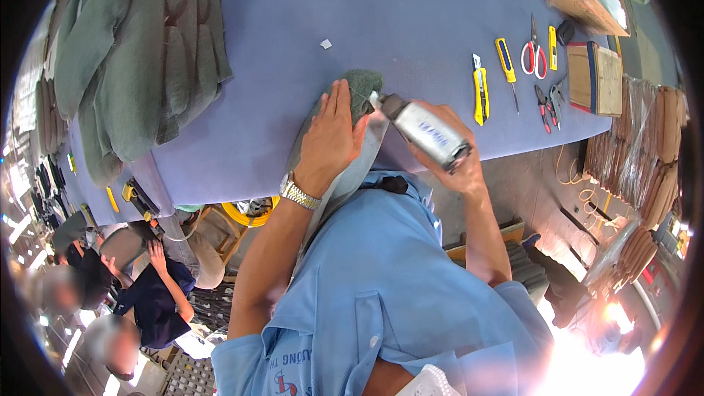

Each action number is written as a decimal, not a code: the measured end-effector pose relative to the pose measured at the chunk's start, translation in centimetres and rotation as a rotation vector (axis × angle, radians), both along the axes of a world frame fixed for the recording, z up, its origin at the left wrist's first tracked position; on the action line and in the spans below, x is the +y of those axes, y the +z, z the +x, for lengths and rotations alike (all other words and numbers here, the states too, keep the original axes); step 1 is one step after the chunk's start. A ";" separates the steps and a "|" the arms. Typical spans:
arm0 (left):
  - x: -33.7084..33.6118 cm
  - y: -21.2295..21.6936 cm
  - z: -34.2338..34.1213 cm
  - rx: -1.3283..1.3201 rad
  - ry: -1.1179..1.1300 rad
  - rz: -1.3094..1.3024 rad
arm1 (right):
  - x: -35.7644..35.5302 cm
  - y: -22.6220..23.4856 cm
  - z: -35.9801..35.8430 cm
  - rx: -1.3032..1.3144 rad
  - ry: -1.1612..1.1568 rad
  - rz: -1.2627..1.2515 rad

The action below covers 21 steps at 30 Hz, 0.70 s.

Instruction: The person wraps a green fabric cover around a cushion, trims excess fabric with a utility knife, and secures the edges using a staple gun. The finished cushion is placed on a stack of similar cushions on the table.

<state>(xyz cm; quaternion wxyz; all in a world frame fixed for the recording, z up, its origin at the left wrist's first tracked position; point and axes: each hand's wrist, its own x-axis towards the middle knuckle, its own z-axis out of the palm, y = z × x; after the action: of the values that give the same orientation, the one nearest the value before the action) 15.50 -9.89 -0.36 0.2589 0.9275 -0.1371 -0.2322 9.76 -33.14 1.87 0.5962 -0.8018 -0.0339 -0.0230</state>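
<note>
My left hand (331,132), with a metal-band watch (299,192) at the wrist, lies flat on a long grey-green fabric-covered piece (364,81). That piece sits at the near edge of the blue table, reaching down against my body. My right hand (458,150) is closed around a silver, box-shaped hand tool (433,132) with a dark nose. The nose points left, at the piece's right side, where a small whitish bit shows. Whether the nose touches the fabric is hard to tell. The tool's exact kind does not show.
Grey-green padded pieces (147,51) are piled on the left of the blue table (293,0). On the right lie a yellow utility knife (480,92), a screwdriver (506,62), red-handled scissors (534,59), pliers (544,108) and a box (595,79). Co-workers (154,279) sit at lower left.
</note>
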 end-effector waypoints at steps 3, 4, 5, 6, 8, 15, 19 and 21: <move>0.2 -0.2 0.0 -0.016 -0.006 -0.002 | 0.9 -0.2 0.5 0.071 0.100 -0.028; 0.3 -0.3 0.0 -0.026 -0.009 -0.010 | 1.1 -0.4 0.7 0.068 0.101 -0.012; 0.4 -0.5 0.0 -0.036 -0.008 -0.019 | 1.3 -0.7 0.9 0.065 0.106 0.002; 0.4 -0.6 0.0 -0.047 -0.006 -0.029 | 1.3 -0.9 1.0 0.077 0.105 0.009; 0.3 -0.5 0.0 -0.030 0.002 -0.024 | 1.3 -1.3 0.9 0.104 0.105 0.022; -0.1 -0.2 0.0 -0.033 0.007 -0.019 | 0.8 -0.5 1.5 0.235 0.171 0.064; -0.9 0.3 0.1 -0.004 0.027 0.014 | 1.3 -0.2 2.3 0.320 0.178 0.081; -0.6 0.1 0.5 -0.045 0.043 0.010 | 1.9 -0.3 2.4 0.331 0.165 0.083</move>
<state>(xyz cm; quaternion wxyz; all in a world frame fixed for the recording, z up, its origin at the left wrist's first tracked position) 15.99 -10.52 -0.29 0.2559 0.9365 -0.1218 -0.2063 12.15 -31.27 1.56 0.6262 -0.7638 0.0001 0.1567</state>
